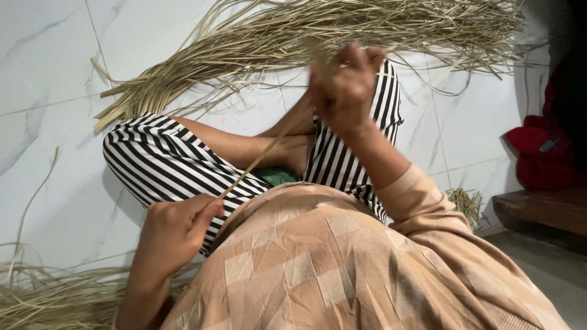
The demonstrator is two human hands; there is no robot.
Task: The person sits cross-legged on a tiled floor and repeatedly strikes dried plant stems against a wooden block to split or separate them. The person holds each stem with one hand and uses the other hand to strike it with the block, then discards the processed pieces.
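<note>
I sit cross-legged on a white marble floor in black-and-white striped trousers and a tan top. A long dry straw strip runs taut between my hands. My left hand, low by my knee, pinches its near end. My right hand, raised above my feet and blurred, grips the strip's far end with closed fingers.
A large bundle of dry straw strips lies fanned across the floor ahead. Another heap of straw lies at the lower left. A small cut bunch sits right, beside a wooden step with red cloth.
</note>
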